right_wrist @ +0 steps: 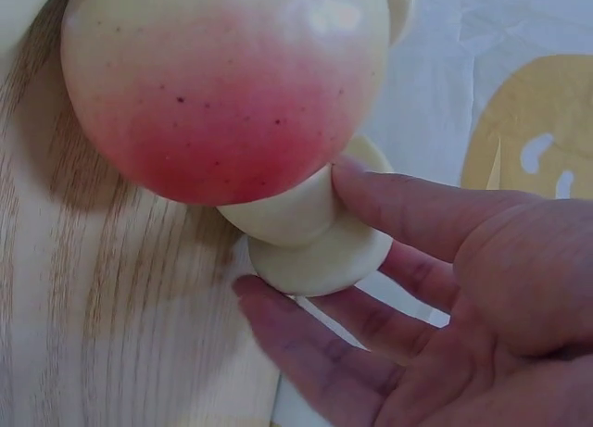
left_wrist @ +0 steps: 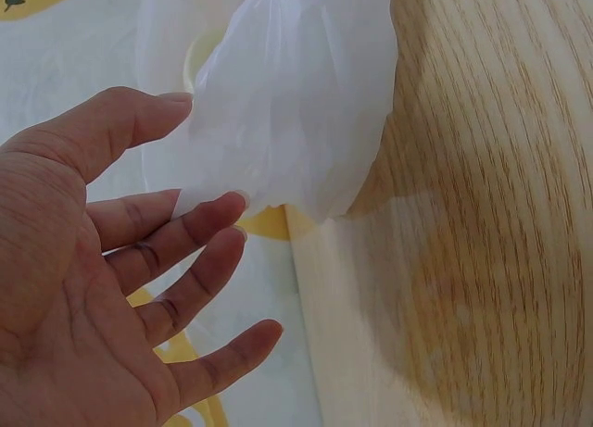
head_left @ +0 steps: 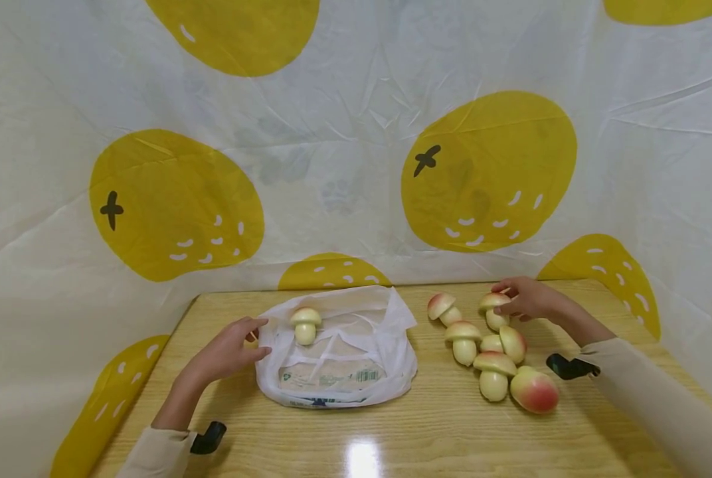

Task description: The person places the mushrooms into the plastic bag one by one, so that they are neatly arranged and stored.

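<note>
A white plastic bag with green print lies mouth open on the table, and one toy mushroom with a reddish cap rests inside it. My left hand is at the bag's left edge, thumb and fingers spread apart; in the left wrist view its index fingertip goes behind the thin film. At the far right my right hand holds the rearmost mushroom between thumb and fingers. The right wrist view shows that mushroom partly behind a larger pink-red cap.
Several more mushrooms cluster between the bag and my right forearm, among them one at the left, one in the middle and a red-capped one nearest me. A curtain with yellow fruit print hangs behind the wooden table.
</note>
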Demonstrator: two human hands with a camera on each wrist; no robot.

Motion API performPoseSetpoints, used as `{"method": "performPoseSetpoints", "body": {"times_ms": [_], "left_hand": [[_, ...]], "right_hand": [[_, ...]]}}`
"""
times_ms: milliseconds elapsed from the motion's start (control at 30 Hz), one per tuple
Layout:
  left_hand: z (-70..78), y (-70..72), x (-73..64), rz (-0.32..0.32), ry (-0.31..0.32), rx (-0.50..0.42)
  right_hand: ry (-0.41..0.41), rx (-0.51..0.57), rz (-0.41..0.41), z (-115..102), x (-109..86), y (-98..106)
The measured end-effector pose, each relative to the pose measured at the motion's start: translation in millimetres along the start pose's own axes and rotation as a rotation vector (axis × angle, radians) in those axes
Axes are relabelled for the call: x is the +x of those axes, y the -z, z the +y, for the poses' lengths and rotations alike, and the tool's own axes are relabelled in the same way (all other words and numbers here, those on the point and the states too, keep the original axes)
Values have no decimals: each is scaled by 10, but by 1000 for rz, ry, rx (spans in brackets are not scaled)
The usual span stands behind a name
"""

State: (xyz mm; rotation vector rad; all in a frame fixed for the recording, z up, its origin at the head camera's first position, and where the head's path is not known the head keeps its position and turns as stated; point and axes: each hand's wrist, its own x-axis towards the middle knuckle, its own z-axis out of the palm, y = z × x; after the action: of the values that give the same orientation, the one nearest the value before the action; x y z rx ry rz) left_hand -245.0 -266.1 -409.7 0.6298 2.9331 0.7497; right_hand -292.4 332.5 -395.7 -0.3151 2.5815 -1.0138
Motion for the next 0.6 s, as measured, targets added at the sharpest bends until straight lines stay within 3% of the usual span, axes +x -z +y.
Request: {"method": "performPoseSetpoints", "body": {"times_ms": [167, 600], "left_hand": [[-17, -4, 5, 2, -6, 4], [-14, -5, 3, 0, -8, 4]], "right_hand": [[-47, 64, -15, -13, -1, -3], [-50, 116, -35, 43, 22, -54]]}}
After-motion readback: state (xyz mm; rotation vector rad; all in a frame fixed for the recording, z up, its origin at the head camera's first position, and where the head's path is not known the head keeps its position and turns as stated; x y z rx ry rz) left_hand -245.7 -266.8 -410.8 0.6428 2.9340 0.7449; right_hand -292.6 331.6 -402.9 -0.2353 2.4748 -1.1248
